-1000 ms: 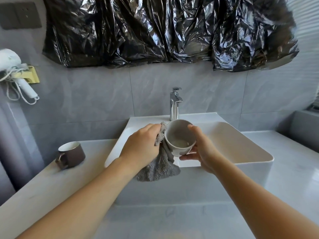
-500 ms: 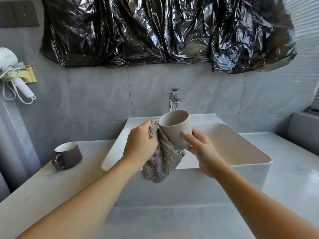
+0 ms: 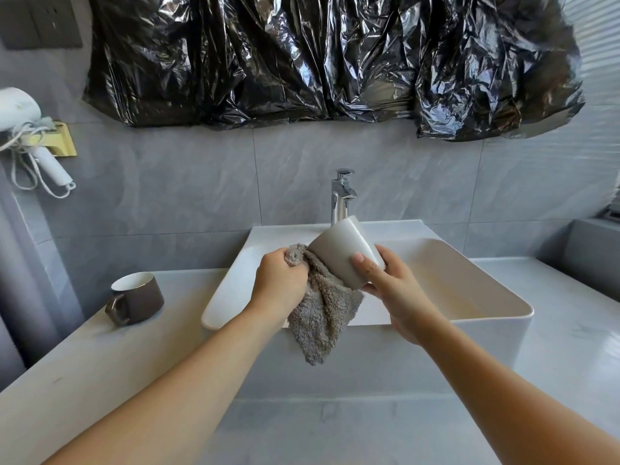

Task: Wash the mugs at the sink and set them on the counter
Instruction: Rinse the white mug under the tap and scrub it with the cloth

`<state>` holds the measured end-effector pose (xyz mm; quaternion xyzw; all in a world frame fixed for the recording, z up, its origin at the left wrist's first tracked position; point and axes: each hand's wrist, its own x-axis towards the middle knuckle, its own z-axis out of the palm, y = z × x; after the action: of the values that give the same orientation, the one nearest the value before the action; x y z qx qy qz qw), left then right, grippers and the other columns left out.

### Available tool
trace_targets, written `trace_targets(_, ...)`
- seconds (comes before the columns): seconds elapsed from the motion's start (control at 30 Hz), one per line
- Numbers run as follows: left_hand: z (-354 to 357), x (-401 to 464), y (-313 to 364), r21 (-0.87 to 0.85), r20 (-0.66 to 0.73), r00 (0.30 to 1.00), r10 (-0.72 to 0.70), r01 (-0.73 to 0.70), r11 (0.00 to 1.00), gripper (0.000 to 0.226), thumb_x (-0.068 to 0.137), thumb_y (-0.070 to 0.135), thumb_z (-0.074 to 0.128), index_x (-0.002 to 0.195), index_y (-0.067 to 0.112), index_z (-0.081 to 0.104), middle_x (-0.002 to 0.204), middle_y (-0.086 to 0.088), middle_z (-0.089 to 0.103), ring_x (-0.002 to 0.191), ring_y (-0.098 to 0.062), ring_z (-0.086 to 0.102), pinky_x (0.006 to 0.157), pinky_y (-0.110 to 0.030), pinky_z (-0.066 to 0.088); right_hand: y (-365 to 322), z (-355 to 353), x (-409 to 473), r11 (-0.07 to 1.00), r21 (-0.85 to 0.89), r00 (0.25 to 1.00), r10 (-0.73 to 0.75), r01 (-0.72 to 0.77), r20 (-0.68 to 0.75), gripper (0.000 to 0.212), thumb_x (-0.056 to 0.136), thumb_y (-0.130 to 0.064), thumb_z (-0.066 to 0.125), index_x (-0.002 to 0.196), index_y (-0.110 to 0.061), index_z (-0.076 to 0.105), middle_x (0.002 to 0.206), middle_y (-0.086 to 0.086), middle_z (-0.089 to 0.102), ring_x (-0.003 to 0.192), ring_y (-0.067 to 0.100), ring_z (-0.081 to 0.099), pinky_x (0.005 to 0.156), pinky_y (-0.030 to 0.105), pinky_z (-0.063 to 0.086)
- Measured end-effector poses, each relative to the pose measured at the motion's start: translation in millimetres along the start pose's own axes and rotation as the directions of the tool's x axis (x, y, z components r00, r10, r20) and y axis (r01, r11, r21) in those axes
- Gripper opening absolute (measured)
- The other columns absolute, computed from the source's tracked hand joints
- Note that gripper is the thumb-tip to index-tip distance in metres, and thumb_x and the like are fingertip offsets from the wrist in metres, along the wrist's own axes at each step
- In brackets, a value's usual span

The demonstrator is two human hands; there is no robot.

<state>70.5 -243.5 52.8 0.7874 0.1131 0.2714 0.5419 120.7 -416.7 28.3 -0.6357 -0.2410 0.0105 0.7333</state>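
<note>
My right hand (image 3: pixel 385 286) grips a pale grey mug (image 3: pixel 342 250) over the white sink basin (image 3: pixel 486 317), tipped so its base points up and back toward the tap. My left hand (image 3: pixel 278 283) clutches a fuzzy grey cloth (image 3: pixel 322 317) bunched against the mug's mouth end; the rest of the cloth hangs down over the basin's front rim. The mug's opening is hidden by the cloth. A second mug, dark brown with a white inside (image 3: pixel 136 298), stands upright on the counter (image 3: pixel 100 364) left of the sink, handle toward me.
A chrome tap (image 3: pixel 342 196) stands behind the basin; no water visibly runs. Crinkled black plastic (image 3: pixel 318 58) hangs on the wall above. A white hair dryer (image 3: pixel 20 109) sits in a wall holder at the far left. Counter also extends to the right (image 3: pixel 570 330).
The pale mug has turned from mouth toward me to upright to base-up and tilted back. My left hand with the cloth stayed at the mug's left side throughout.
</note>
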Motion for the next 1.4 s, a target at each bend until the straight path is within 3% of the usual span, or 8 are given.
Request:
trace_targets(0.33,-1.3,1.9,2.6,-0.144,0.150,0.988,0.022,0.000,0.990,0.009,0.089,0.010,0.061,0.091,0.002,0.065,0.083,-0.015,0.070,0.077,-0.021,0.062,0.074,-0.037,0.052,-7.0,-5.8,5.5,0.982,0.125,0.990,0.143,-0.139,-0.020,0.036,0.089,-0.034,0.071,0.112,-0.007,0.063,0.088,0.006,0.067,0.070,0.013,0.066,0.059,0.025,0.055)
trace_targets(0.5,-5.9,2.0,8.0,0.069,0.097,0.968,0.230,-0.237,0.969,0.007,0.093,0.018,0.062,0.091,0.015,0.067,0.082,-0.002,0.071,0.081,-0.021,0.065,0.074,-0.034,0.051,-5.5,-2.9,6.4,0.971,0.053,0.968,0.225,-0.232,0.112,0.058,0.074,-0.044,0.075,0.117,-0.006,0.063,0.101,0.010,0.074,0.093,0.021,0.070,0.092,0.039,0.056)
trace_targets(0.57,-3.6,-2.0,6.7,0.226,0.065,0.917,0.394,-0.398,0.889,0.007,0.093,0.020,0.062,0.089,0.015,0.065,0.078,0.002,0.067,0.073,-0.018,0.058,0.066,-0.025,0.043,-6.0,-2.5,6.1,0.976,0.069,0.978,0.202,-0.206,0.059,0.059,0.072,-0.044,0.074,0.114,-0.004,0.064,0.097,0.012,0.072,0.087,0.021,0.069,0.089,0.041,0.056)
trace_targets(0.67,-0.6,-9.0,-4.4,0.394,0.122,0.807,0.578,-0.574,0.718,0.027,0.091,0.020,0.062,0.114,0.008,0.067,0.104,-0.006,0.067,0.093,-0.024,0.062,0.080,-0.023,0.045,-9.0,-3.0,4.7,0.979,0.089,0.983,0.184,-0.184,0.000,0.055,0.072,-0.045,0.075,0.107,-0.004,0.064,0.090,0.011,0.068,0.078,0.019,0.065,0.080,0.039,0.057)
trace_targets(0.87,-8.8,-13.7,-18.8,0.471,0.399,0.658,0.639,-0.745,0.473,0.058,0.080,0.008,0.072,0.136,0.007,0.056,0.151,-0.013,0.041,0.130,-0.029,0.050,0.103,-0.037,0.047,-12.4,0.1,4.6,0.976,0.053,0.975,0.215,-0.211,-0.064,0.040,0.088,-0.042,0.067,0.104,-0.005,0.063,0.078,0.007,0.068,0.061,0.010,0.065,0.058,0.023,0.052)
trace_targets(1.0,-7.2,0.0,-9.8,0.615,0.433,0.591,0.680,-0.746,0.256,0.053,0.078,0.001,0.062,0.131,0.001,0.057,0.140,-0.020,0.052,0.114,-0.039,0.059,0.086,-0.043,0.055,-15.1,2.1,2.6,0.959,0.045,0.960,0.282,-0.281,-0.008,0.050,0.089,-0.051,0.062,0.105,-0.004,0.067,0.080,0.013,0.074,0.071,0.023,0.071,0.062,0.030,0.056)
trace_targets(1.13,-10.4,8.8,-3.7,0.609,0.474,0.393,0.788,-0.793,0.029,0.036,0.084,0.001,0.044,0.111,0.004,0.069,0.120,-0.015,0.066,0.104,-0.035,0.064,0.086,-0.041,0.056,-18.9,0.8,-0.3,0.943,0.029,0.943,0.329,-0.331,0.052,0.054,0.092,-0.057,0.052,0.101,-0.006,0.067,0.082,0.018,0.072,0.074,0.032,0.068,0.074,0.038,0.054)
trace_targets(1.4,-11.8,11.5,3.9,0.603,0.495,0.329,0.804,-0.796,-0.045,0.036,0.083,-0.003,0.036,0.093,0.007,0.069,0.093,-0.010,0.066,0.084,-0.032,0.062,0.066,-0.043,0.054,-26.0,1.6,-8.2,0.974,0.084,0.974,0.215,-0.209,-0.078,0.072,0.075,-0.053,0.072,0.132,-0.021,0.041,0.117,0.011,0.058,0.084,0.027,0.072,0.074,0.054,0.061)
